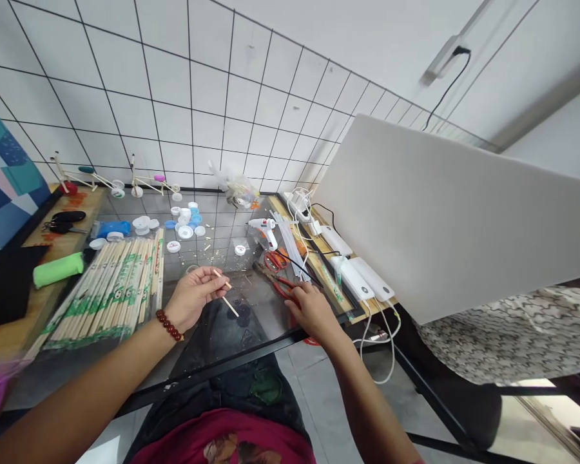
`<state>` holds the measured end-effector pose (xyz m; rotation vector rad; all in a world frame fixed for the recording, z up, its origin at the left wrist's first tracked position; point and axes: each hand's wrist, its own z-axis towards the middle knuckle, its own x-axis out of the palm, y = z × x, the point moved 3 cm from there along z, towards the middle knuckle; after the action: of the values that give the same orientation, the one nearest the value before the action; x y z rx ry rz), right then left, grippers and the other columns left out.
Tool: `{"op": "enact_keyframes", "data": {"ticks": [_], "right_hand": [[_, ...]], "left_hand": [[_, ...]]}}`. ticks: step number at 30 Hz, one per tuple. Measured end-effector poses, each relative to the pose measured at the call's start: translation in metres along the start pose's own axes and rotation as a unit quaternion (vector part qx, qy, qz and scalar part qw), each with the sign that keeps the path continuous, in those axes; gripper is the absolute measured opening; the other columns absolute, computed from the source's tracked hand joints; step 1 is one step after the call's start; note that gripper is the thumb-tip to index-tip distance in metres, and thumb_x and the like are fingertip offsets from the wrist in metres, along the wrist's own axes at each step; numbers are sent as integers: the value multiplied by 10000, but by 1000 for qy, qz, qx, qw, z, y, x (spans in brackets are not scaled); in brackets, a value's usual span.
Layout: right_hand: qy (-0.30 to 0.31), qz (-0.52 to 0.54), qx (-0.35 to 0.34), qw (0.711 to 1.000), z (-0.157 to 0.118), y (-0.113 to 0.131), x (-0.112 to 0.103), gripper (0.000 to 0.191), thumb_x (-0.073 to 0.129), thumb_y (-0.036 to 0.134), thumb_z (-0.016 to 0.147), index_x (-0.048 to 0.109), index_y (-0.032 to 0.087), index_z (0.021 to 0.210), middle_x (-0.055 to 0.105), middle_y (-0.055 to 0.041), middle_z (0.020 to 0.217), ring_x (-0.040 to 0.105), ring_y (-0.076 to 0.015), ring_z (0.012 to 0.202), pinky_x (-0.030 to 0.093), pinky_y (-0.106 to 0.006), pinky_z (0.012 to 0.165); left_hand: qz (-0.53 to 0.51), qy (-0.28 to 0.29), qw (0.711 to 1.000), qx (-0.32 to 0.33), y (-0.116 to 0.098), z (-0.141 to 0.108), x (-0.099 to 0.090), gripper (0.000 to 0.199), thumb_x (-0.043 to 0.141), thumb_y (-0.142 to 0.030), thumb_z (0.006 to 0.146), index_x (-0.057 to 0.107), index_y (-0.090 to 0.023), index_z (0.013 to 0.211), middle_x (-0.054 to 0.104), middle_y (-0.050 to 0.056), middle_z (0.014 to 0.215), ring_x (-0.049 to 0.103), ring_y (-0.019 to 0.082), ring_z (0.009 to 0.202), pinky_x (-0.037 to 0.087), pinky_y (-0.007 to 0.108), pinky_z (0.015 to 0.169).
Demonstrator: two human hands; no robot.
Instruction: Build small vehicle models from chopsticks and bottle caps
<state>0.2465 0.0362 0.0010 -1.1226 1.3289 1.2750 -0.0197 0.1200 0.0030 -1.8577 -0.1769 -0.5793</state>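
Observation:
My left hand [198, 295], with a beaded bracelet at the wrist, pinches short pieces of a wooden stick [231, 307] above the glass tabletop. My right hand [314, 310] is closed round the red handles of a pair of pliers [276, 281], whose jaws point away from me toward the glass. Red-handled scissors [275, 260] lie just beyond the pliers. Left of my left hand is a large pile of packaged chopsticks [109, 287] in clear and green wrappers. White and blue bottle caps [185, 231] are scattered farther back.
A white glue gun [265, 232] stands near glue sticks [286, 235]. White power banks [352, 278] with cables sit at the right edge. Green clay [58, 269] and keys [62, 225] lie at the left. Small stick-and-cap models [154, 183] stand against the grid wall.

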Motion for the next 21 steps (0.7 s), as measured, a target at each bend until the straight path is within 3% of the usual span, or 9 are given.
{"op": "enact_keyframes", "data": {"ticks": [3,6,8,10,12,15,17,19,21], "right_hand": [[23,-13,-13,1000,8,2,-2,97,591,207,841,668,165,880,634,-124,1055,610,-248,976,453,-339,868],[-2,16,2,1000,16,1,-5,63,599,218,773,624,164,794,591,-90,929,565,-199,801,428,-313,747],[-47,91,21,995,18,-1,-4,53,587,221,753,571,177,729,546,-50,842,508,-167,730,397,-296,695],[-69,232,42,969,19,0,0,169,605,277,748,494,196,649,472,-3,717,451,-147,669,364,-276,633],[-48,440,63,895,19,6,8,295,633,418,776,472,209,643,406,31,626,395,-129,592,326,-258,552],[20,721,54,690,21,29,13,392,703,577,773,582,205,798,516,15,696,389,-105,552,316,-237,489],[48,814,7,579,26,48,8,376,789,543,744,623,220,846,609,-13,863,442,-97,600,377,-235,521],[66,851,-42,519,35,65,3,322,836,480,735,647,232,819,643,-11,983,486,-91,654,440,-237,584],[84,860,-66,498,46,78,1,271,855,431,732,682,247,829,663,-6,1052,536,-95,718,493,-247,667]], "left_hand": [[-5,-10,1000,9,1,1,-1,496,994,-265,395,624,-120,692,759,58,778,734,163,716,587,237,665],[6,-12,999,36,0,2,-2,484,990,-284,408,618,-119,670,743,39,728,725,150,669,579,230,641],[15,-8,999,44,0,3,-3,488,984,-321,432,620,-120,688,738,48,688,714,146,633,570,227,617],[17,-5,999,40,2,4,-5,497,979,-341,445,612,-123,698,746,67,690,715,151,630,567,231,613],[13,-4,999,35,4,3,-5,504,979,-340,442,593,-129,688,750,74,699,722,160,643,568,235,619],[9,3,999,40,6,1,-4,491,962,-360,483,575,-140,691,743,70,685,717,165,634,571,250,618],[6,12,999,51,5,0,-3,461,932,-385,547,582,-148,731,737,64,682,712,168,624,574,267,620],[5,11,998,58,3,0,-3,422,889,-400,626,611,-150,819,726,48,675,704,165,611,571,273,611],[7,3,998,57,2,0,-3,407,834,-414,708,640,-143,942,710,33,660,693,160,591,553,261,580]]}}
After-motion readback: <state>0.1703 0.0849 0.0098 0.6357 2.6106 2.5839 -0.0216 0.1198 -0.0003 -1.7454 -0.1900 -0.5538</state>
